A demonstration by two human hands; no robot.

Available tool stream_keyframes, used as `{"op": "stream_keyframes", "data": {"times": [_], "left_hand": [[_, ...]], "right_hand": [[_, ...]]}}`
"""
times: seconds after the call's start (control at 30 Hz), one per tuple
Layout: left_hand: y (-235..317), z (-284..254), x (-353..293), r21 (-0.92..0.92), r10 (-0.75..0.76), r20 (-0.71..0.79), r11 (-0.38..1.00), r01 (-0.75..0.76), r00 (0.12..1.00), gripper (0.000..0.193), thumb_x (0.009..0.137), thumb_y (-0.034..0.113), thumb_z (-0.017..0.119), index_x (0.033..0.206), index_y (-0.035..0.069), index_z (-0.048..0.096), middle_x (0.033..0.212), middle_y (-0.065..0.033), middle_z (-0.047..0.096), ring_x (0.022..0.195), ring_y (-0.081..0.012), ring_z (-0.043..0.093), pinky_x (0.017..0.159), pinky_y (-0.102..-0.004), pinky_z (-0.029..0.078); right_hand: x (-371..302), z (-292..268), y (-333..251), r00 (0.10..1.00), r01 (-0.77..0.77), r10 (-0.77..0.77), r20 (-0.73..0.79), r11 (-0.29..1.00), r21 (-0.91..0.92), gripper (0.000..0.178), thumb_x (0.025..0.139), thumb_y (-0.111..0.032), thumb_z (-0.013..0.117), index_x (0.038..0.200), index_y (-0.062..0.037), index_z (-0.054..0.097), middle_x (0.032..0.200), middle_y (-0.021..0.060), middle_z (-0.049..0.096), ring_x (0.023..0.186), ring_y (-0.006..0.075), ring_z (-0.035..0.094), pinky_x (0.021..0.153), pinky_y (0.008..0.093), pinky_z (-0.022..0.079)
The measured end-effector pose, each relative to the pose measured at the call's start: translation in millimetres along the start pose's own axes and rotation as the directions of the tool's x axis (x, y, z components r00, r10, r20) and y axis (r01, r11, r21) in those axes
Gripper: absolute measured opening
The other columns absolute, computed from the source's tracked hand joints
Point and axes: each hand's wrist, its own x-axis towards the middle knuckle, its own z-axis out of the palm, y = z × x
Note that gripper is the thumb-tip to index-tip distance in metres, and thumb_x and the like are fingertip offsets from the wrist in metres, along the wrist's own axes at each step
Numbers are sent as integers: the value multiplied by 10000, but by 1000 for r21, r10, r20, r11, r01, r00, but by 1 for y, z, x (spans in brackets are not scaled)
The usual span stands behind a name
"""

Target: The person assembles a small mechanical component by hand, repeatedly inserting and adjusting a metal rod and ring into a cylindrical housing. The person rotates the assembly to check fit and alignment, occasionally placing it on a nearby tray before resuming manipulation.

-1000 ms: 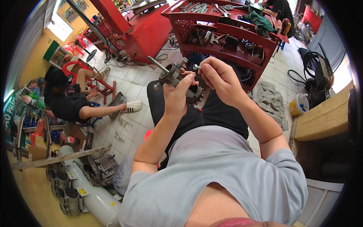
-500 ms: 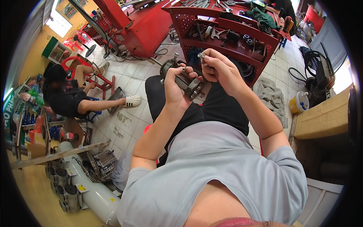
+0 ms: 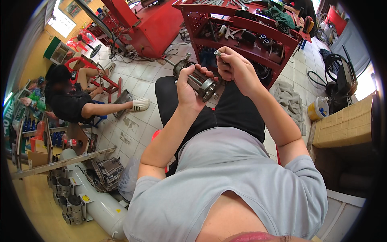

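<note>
Above my lap, my left hand [image 3: 189, 90] is wrapped round a metal mechanical assembly [image 3: 208, 88]. It has a ring-shaped end, bars along its length and a thin rod sticking out at the far left. My palm and thumb hide part of its middle. Just to the right, my right hand [image 3: 238, 69] pinches a small metal piece [image 3: 218, 53] that looks like a bolt or fitting. Its end shows at the fingertips; the rest is hidden by my fingers. The small piece is apart from the assembly.
A red tool cart [image 3: 242, 48] with wrenches and parts stands ahead. A grey cloth [image 3: 288, 105] and a white-and-yellow bucket [image 3: 318, 109] are on the right. Another person [image 3: 70, 99] sits at left, near a long white tank [image 3: 98, 201].
The assembly has turned in my left hand, so its ring end shows more. The small bright piece by my left thumb no longer shows. My right hand has shifted slightly, still pinching its metal piece.
</note>
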Motion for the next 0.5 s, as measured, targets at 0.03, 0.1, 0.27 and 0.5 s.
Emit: {"op": "stream_keyframes", "data": {"times": [0.03,0.1,0.27,0.5], "left_hand": [[0,1,1,-18,-10,2,1000,10,1000,151,857,246,557,895,102,530,779,-28,567,770,-171,595,812,-396,507],[-2,-2,1,-26,-34,-7,999,34,999,149,853,239,565,899,102,529,763,-28,562,752,-170,589,812,-401,506],[-3,-4,1,-9,-63,-3,998,63,998,152,848,231,574,902,97,525,746,-26,553,732,-164,580,809,-414,509],[0,-4,1,42,-58,50,998,56,997,150,853,230,567,910,97,528,755,-16,547,741,-151,585,805,-422,517]], "right_hand": [[1,-4,2,1000,-6,6,18,999,36,237,982,-300,378,941,-86,472,678,-44,309,552,68,274,515,224,231],[2,-6,3,999,-31,29,26,997,74,291,983,-354,349,901,-97,459,669,-44,293,548,74,256,513,228,217],[2,-4,0,996,-93,92,9,992,83,315,984,-399,399,825,-127,416,652,-52,298,525,62,245,483,232,195],[-2,13,0,998,12,-28,-47,951,-309,303,940,-359,546,785,-136,411,622,-80,366,507,9,278,438,196,196]]}}
